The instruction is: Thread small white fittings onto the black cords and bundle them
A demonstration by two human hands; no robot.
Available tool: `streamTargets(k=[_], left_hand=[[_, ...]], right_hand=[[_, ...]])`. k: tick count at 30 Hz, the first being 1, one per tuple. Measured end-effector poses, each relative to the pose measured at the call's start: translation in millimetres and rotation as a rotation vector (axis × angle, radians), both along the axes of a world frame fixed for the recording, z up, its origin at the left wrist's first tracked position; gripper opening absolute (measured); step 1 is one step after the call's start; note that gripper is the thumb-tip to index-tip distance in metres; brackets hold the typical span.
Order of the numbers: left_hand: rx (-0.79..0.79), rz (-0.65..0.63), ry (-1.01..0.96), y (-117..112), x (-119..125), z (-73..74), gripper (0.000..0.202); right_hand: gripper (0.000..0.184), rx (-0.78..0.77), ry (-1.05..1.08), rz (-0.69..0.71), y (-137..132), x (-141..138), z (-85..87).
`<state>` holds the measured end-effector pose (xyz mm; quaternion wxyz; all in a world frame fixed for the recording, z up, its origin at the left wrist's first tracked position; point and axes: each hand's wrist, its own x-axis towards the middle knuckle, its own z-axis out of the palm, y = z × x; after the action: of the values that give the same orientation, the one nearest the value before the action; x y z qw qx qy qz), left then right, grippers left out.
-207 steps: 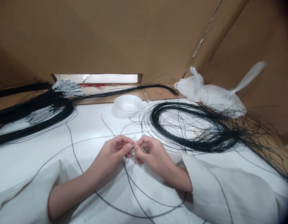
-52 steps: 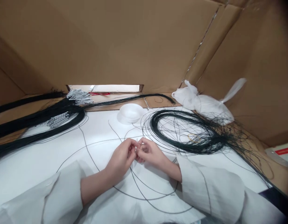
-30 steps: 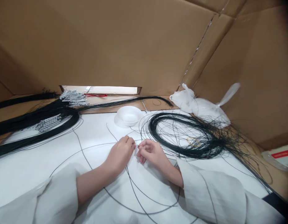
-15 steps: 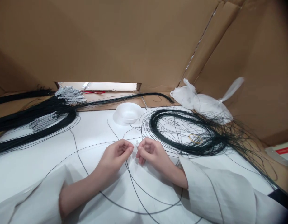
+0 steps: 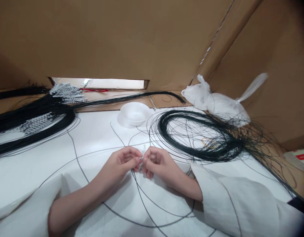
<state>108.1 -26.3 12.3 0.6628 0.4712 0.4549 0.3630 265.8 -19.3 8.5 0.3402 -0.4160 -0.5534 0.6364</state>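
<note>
Both hands meet low at the middle of the white bench [image 5: 97, 131], knuckles nearly touching. The left hand [image 5: 121, 164] and right hand [image 5: 158, 163] each press thumb and forefinger together on one thin black cord [image 5: 138, 191], with a tiny pale bit [image 5: 141, 159] caught where the fingertips meet; what that bit is cannot be told. Holding so close together probably steadies the cord end for fine work, and the cord's slack loops toward 6 o'clock, lying loose under the wrists so it does not pull.

The supplies sit in an arc within reach: a small white bowl [image 5: 135, 113] at 12 o'clock, a big loose coil [image 5: 203, 138] of black cords at 2 o'clock with a yellow rubber band [image 5: 209, 142] lying on it, a white bag [image 5: 219, 102] beyond the coil, and a long bundle [image 5: 31, 121] of cords with white-wound ends at 10 o'clock. Cardboard walls [image 5: 142, 39] close the place in.

Against half a second ago, the fingertips have closed up: then a small gap showed between the hands with the pale bit visible in it, now the pinches touch. Bowl, coil and bundle lie as before.
</note>
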Motion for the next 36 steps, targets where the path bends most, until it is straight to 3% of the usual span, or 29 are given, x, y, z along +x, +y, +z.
streamTargets(k=[36], left_hand=[[-0.056,0.014,0.009,2.3,-1.7,1.8,0.013]], right_hand=[[0.008,-0.039,-0.01,-0.012,0.6,-0.3,4.0]])
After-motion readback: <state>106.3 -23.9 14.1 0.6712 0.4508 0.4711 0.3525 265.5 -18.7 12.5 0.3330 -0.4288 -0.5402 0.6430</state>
